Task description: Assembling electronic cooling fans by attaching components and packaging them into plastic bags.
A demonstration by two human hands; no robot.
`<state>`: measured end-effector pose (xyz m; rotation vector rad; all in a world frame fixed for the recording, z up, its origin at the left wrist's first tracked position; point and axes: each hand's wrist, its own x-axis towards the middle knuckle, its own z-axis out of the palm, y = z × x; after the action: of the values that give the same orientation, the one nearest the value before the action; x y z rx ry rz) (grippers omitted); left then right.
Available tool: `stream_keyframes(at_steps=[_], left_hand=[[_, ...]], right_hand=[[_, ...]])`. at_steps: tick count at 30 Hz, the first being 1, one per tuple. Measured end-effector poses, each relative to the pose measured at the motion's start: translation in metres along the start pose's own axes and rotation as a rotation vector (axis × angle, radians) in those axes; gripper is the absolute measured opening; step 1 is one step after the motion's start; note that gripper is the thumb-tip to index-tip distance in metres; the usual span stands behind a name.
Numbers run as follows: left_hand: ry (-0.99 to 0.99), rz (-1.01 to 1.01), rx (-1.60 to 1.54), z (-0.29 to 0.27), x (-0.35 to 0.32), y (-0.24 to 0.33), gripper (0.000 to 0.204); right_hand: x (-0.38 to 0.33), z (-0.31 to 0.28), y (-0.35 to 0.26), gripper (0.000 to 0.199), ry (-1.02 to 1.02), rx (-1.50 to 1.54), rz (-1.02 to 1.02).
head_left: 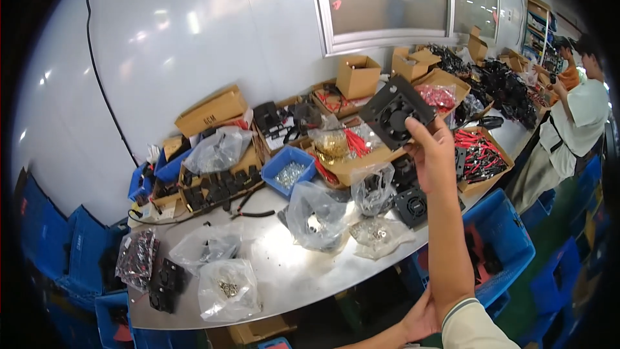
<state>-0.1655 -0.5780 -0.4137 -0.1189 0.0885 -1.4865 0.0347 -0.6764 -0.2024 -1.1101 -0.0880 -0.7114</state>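
My right hand (434, 148) is raised over the right side of the bench, closed on a black square cooling fan (395, 116) by its lower right corner. The thumb presses on the front while the other fingers go behind the frame. Down at the lower edge, my left hand (421, 318) rests against my right forearm near the elbow; its fingers are partly hidden there. More black fans (411, 205) lie on the bench behind my right wrist. Beside them are a clear bag of small metal parts (380, 236) and another clear plastic bag (316, 216).
A metal workbench (284, 278) carries a blue bin of screws (289, 171), a box of red-handled tools (481, 155), a bag of nuts (227, 287) and pliers (252, 212). A blue crate (500, 245) stands at right. Two people (578, 97) work at far right.
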Motion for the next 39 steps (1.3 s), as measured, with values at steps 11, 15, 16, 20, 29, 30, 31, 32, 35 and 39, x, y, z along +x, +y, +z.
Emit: stream_keyframes(at_steps=[11, 15, 16, 20, 29, 30, 31, 32, 35, 39], left_hand=[[0.475, 0.195, 0.844, 0.065, -0.159, 0.058, 0.038], [1.188, 0.912, 0.985, 0.071, -0.213, 0.103, 0.033], [1.228, 0.906, 0.982, 0.075, -0.216, 0.105, 0.033], [0.701, 1.101, 1.275, 0.088, -0.214, 0.112, 0.053], [0.667, 0.998, 0.771, 0.085, -0.216, 0.100, 0.057], [0.579, 1.063, 0.616, 0.081, -0.213, 0.098, 0.054], [0.575, 1.053, 0.615, 0.079, -0.211, 0.096, 0.054], [0.602, 1.095, 0.611, 0.078, -0.209, 0.096, 0.052], [0.619, 1.124, 0.616, 0.074, -0.209, 0.095, 0.051], [0.621, 1.096, 0.617, 0.071, -0.210, 0.093, 0.050]], right_hand=[[-0.182, -0.026, 0.046, 0.058, 0.161, 0.391, 0.318], [-0.233, -0.018, 0.059, 0.052, 0.132, 0.502, 0.602], [-0.236, -0.017, 0.063, 0.051, 0.060, 0.474, 0.657], [-0.225, -0.013, 0.073, 0.055, -0.279, 0.207, 0.808], [-0.253, 0.010, 0.094, 0.084, -0.261, 0.280, 0.703], [-0.260, 0.015, 0.099, 0.081, -0.262, 0.271, 0.639], [-0.264, 0.020, 0.101, 0.079, -0.263, 0.263, 0.577], [-0.265, 0.022, 0.100, 0.075, -0.271, 0.262, 0.556], [-0.257, 0.002, 0.095, 0.068, -0.366, 0.296, 0.718], [-0.227, -0.025, 0.086, 0.045, -0.558, 0.041, 0.734]])
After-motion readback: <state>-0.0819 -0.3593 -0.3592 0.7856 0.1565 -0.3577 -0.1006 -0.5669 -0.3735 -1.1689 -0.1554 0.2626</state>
